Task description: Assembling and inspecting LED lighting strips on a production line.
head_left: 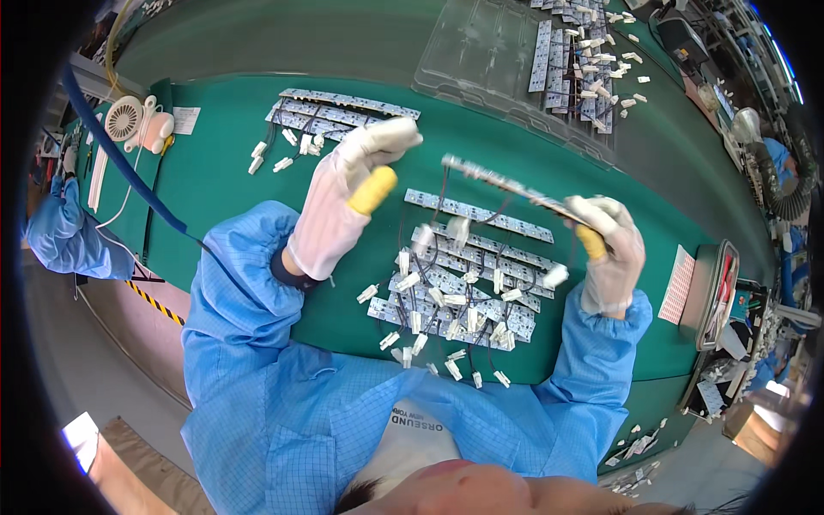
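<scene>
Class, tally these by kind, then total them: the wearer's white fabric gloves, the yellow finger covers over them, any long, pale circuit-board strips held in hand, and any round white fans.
White fabric gloves: 2
Yellow finger covers in sight: 2
Long, pale circuit-board strip held, in the right hand: 1
Round white fan: 1
Total: 6

Held strip [502, 181]: blurred, right end hidden by right fingers [598, 212]
Hanging connectors [459, 231]: blurred
Far strips [556, 67]: partly cut off by upper edge
</scene>
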The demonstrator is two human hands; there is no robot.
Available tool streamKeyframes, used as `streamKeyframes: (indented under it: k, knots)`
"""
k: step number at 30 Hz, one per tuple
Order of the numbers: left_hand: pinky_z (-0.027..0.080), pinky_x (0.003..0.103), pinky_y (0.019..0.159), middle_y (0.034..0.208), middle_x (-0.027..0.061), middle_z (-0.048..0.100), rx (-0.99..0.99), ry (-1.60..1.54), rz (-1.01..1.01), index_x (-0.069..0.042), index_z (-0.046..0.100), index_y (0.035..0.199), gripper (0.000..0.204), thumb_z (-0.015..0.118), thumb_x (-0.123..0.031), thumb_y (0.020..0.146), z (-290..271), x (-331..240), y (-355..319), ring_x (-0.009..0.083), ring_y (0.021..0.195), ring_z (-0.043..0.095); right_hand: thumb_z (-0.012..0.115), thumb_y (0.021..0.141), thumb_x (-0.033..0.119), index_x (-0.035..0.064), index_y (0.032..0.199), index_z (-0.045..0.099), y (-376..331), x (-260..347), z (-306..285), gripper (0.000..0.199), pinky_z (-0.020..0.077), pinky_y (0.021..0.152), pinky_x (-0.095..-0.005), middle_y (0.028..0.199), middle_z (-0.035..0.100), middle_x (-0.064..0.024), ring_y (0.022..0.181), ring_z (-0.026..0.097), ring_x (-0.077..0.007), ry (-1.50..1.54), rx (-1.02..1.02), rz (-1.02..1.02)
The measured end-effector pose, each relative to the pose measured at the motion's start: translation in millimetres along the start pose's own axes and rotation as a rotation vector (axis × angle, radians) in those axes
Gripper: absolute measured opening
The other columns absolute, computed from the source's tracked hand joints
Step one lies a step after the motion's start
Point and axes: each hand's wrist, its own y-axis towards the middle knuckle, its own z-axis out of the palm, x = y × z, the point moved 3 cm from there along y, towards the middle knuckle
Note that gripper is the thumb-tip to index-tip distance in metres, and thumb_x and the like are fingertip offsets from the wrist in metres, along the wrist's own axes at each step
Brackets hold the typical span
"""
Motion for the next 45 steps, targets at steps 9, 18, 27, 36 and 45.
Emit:
streamKeyframes:
  k: [9,18,27,36,45]
  knots:
    - [0.034,0.015,0.047,0.086,0.0027,0.065,0.274,-0.389,-0.471,-0.003,0.049,0.121,0.040,0.049,-0.031,0.093,16,2,-18,0.0019,0.058,0.046,0.072,0.071,0.026,0.0071,0.108,0.062,-3,25,15,0.042,0.0500,0.079,-0.0368,0.095,0.059,-0.0106,0.091,0.060,-0.0279,-0.075,0.119,-0.298]
    - [0.045,0.019,0.057,0.091,0.0035,0.065,0.204,-0.283,-0.345,-0.004,0.053,0.119,0.034,0.054,-0.022,0.091,20,0,-17,0.0058,0.065,0.053,0.062,0.085,0.038,-0.0007,0.124,0.046,-20,1,11,0.057,0.0350,0.040,-0.0158,0.092,0.060,-0.0098,0.049,0.052,-0.0080,0.617,0.104,0.699]
    - [0.047,0.035,0.090,0.111,0.0163,0.060,0.261,-0.257,-0.264,0.002,0.052,0.119,0.054,0.074,-0.017,0.074,-1,1,-21,0.0227,0.101,0.060,0.060,0.088,0.029,-0.0007,0.114,0.052,-20,0,10,0.041,0.0285,0.035,-0.0123,0.076,0.060,-0.0080,0.040,0.046,-0.0034,0.735,0.004,0.624]
    - [0.050,0.025,0.065,0.085,0.0068,0.064,0.057,-0.016,0.012,-0.009,0.065,0.106,0.050,0.076,-0.035,0.064,-1,-6,-20,0.0156,0.070,0.062,0.062,0.087,0.029,-0.0026,0.111,0.051,-20,4,8,0.042,0.0265,0.032,-0.0129,0.070,0.060,-0.0074,0.038,0.045,-0.0027,0.832,-0.022,0.441]
    - [0.050,0.025,0.061,0.082,0.0074,0.065,0.111,0.225,0.162,-0.006,0.065,0.104,0.055,0.069,-0.044,0.063,-6,-11,-7,0.0157,0.067,0.063,0.063,0.086,0.025,-0.0061,0.109,0.050,-24,8,5,0.041,0.0298,0.033,-0.0160,0.073,0.061,-0.0098,0.037,0.046,-0.0070,0.755,-0.062,0.578]
